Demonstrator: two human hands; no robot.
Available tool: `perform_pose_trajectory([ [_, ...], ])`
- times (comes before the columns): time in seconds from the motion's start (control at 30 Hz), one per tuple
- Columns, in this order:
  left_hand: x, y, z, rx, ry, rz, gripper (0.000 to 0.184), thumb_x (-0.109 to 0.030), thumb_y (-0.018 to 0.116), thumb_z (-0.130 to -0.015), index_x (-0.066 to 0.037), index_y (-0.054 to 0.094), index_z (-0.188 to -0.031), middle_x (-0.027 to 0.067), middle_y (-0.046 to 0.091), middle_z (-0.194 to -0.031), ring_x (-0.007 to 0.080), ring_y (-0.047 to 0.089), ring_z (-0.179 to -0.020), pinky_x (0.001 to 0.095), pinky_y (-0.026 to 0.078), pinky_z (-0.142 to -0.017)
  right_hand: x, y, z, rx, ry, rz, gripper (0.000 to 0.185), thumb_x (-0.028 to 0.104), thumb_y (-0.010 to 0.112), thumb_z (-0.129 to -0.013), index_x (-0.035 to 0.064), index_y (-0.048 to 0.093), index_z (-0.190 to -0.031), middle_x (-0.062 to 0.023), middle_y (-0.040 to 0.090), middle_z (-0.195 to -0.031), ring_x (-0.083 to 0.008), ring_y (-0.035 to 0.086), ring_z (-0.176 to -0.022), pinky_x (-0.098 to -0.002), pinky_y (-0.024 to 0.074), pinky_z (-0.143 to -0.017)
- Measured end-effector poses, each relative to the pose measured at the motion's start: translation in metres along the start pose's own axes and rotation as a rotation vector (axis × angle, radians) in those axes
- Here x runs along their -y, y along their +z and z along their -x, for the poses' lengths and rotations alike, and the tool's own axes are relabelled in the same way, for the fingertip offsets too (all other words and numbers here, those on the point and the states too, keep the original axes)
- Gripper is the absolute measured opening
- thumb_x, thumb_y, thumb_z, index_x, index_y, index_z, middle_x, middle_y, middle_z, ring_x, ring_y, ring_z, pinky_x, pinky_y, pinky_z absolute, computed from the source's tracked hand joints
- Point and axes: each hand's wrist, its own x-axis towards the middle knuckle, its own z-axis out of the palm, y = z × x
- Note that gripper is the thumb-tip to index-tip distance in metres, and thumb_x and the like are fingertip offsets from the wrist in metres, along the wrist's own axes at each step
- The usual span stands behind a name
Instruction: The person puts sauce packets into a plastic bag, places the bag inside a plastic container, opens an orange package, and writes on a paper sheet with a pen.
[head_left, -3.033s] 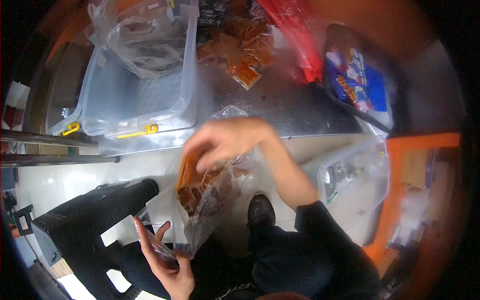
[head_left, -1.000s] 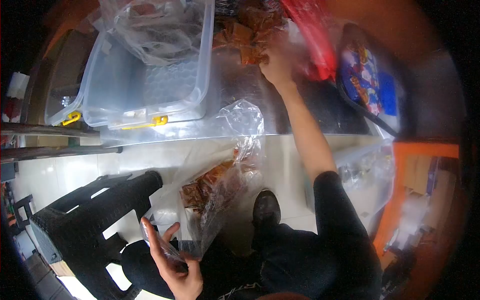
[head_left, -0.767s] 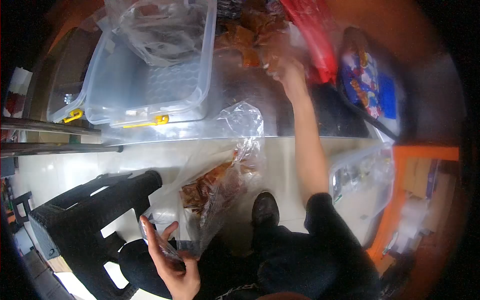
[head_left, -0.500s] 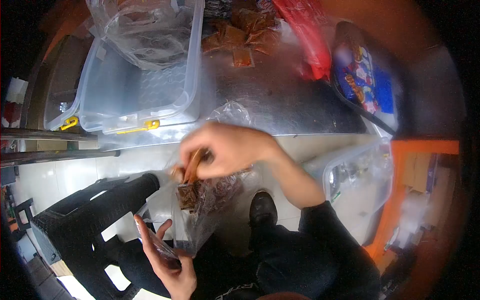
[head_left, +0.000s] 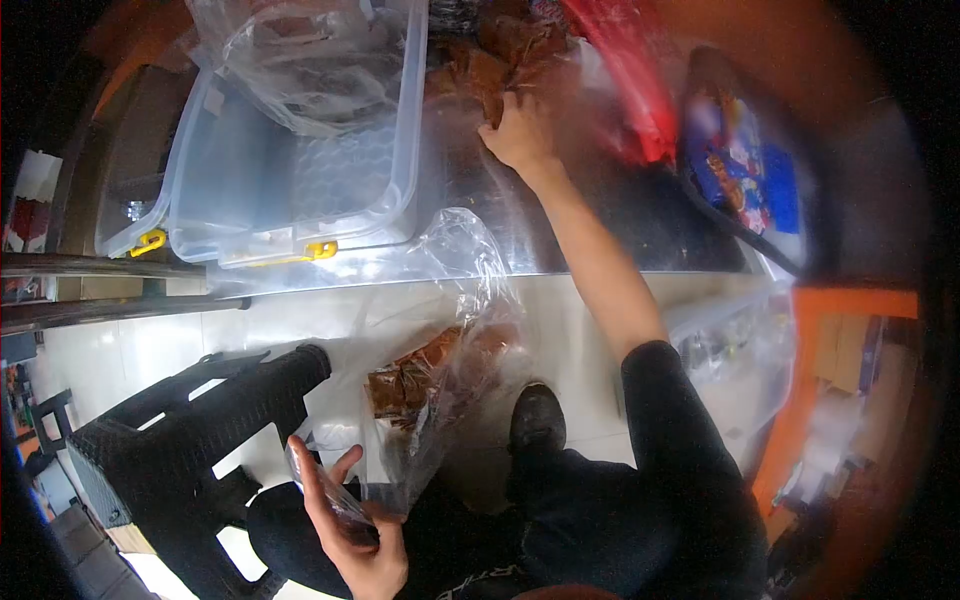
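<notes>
My right hand (head_left: 522,135) reaches across the metal table, its fingers bent over the near edge of a pile of brown sachets (head_left: 478,72). A sachet lies between thumb and fingers, though the grip is partly hidden. Low in the head view, my left hand (head_left: 355,530) is closed around a thin, flat, glossy dark thing (head_left: 343,503), seen nearly edge-on; I cannot make out its kind. To the right of that hand, a clear plastic bag (head_left: 470,255) hangs down from the table edge, with several brown sachets (head_left: 405,383) inside.
A clear plastic bin (head_left: 405,190) with yellow latches stands on the left of the metal table (head_left: 620,235). A red plastic bag (head_left: 635,100) and a blue printed package (head_left: 745,165) lie right. A black step stool (head_left: 190,425) stands on the floor; another clear bin (head_left: 740,350) is lower right.
My right hand has moved from above the clear bag, where it held brown sachets, up to the pile on the table. Sachets now lie in the bag. My left hand keeps its hold.
</notes>
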Motion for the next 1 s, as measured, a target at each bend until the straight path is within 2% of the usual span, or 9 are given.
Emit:
perform_pose_trajectory([
  [0.17,-0.006,0.002,0.004,-0.051,-0.174,0.069,0.081,-0.026,0.062,-0.092,0.003,0.022,-0.157,0.0222,0.022,-0.164,0.0323,0.047,-0.131,0.0471,0.041,-0.108,-0.002,-0.042,-0.037,0.404,0.116,-0.331,0.033,0.028,0.068,-0.083,0.0038,0.073,-0.104,-0.0266,0.061,-0.130,-0.0432,0.061,-0.116,-0.0530,0.0469,-0.102],
  [0.2,-0.012,0.001,0.005,-0.061,-0.246,0.107,0.082,-0.026,0.063,-0.092,0.002,0.022,-0.157,0.0221,0.022,-0.164,0.0324,0.049,-0.129,0.0465,0.041,-0.108,0.001,-0.042,-0.045,0.315,0.075,-0.414,0.032,0.028,0.068,-0.082,0.0055,0.074,-0.104,-0.0249,0.061,-0.130,-0.0422,0.060,-0.117,-0.0534,0.0463,-0.103],
  [0.23,-0.024,-0.014,0.004,0.077,-0.327,0.140,0.084,0.016,0.049,-0.084,-0.004,0.018,-0.160,0.0153,0.019,-0.167,0.0290,0.047,-0.136,0.0326,0.048,-0.099,-0.001,-0.035,-0.054,0.228,0.040,-0.494,0.031,0.028,0.068,-0.081,0.0072,0.074,-0.104,-0.0232,0.061,-0.129,-0.0413,0.060,-0.119,-0.0538,0.0456,-0.103],
  [0.43,-0.025,-0.012,0.002,0.063,-0.342,0.173,0.092,0.016,0.047,-0.077,-0.004,0.014,-0.161,0.0146,0.017,-0.167,0.0332,0.046,-0.137,0.0370,0.041,-0.107,-0.016,0.015,-0.071,0.054,-0.186,-0.200,0.019,0.028,0.068,-0.080,0.0161,0.076,-0.093,-0.0105,0.069,-0.110,-0.0338,0.063,-0.110,-0.0463,0.0488,-0.097],
  [0.53,-0.013,0.003,0.005,-0.064,-0.202,0.088,0.082,-0.023,0.063,-0.090,0.001,0.022,-0.158,0.0219,0.022,-0.164,0.0317,0.052,-0.123,0.0445,0.042,-0.107,-0.020,0.014,-0.061,0.000,-0.201,-0.214,0.025,0.026,0.070,-0.079,0.0124,0.075,-0.099,-0.0120,0.068,-0.112,-0.0364,0.062,-0.103,-0.0483,0.0473,-0.100],
  [0.67,-0.027,-0.007,0.002,0.018,-0.348,0.136,0.087,0.004,0.053,-0.081,-0.003,0.017,-0.160,0.0173,0.019,-0.166,0.0331,0.047,-0.132,0.0406,0.039,-0.109,-0.032,0.007,-0.047,-0.323,-0.210,-0.415,0.030,0.022,0.072,-0.078,0.0071,0.073,-0.104,-0.0132,0.070,-0.102,-0.0350,0.066,-0.093,-0.0455,0.0516,-0.094],
  [0.77,-0.012,0.003,0.004,-0.058,-0.196,0.023,0.082,-0.019,0.062,-0.088,0.001,0.022,-0.157,0.0219,0.022,-0.164,0.0322,0.051,-0.125,0.0441,0.041,-0.107,-0.015,-0.038,-0.038,-0.048,0.296,-1.659,0.029,0.018,0.072,-0.076,0.0038,0.071,-0.101,-0.0120,0.071,-0.093,-0.0272,0.070,-0.090,-0.0378,0.0549,-0.082],
  [0.83,-0.013,0.005,0.002,-0.047,-0.190,0.056,0.082,-0.019,0.062,-0.088,0.003,0.023,-0.157,0.0222,0.022,-0.165,0.0324,0.049,-0.129,0.0447,0.040,-0.108,0.010,-0.118,-0.005,0.313,0.061,-2.056,0.014,0.020,0.064,-0.090,0.0067,0.066,-0.088,-0.0150,0.066,-0.104,-0.0284,0.064,-0.106,-0.0454,0.0531,-0.096],
  [1.0,-0.011,0.012,-0.003,-0.078,-0.087,0.007,0.080,-0.018,0.061,-0.089,0.005,0.023,-0.156,0.0232,0.021,-0.165,0.0319,0.041,-0.138,0.0467,0.038,-0.110,0.089,-0.184,0.085,1.059,-0.724,-1.718,0.012,0.007,0.075,-0.075,0.0046,0.064,-0.080,-0.0047,0.062,-0.094,-0.0214,0.061,-0.089,-0.0351,0.0475,-0.079],
])
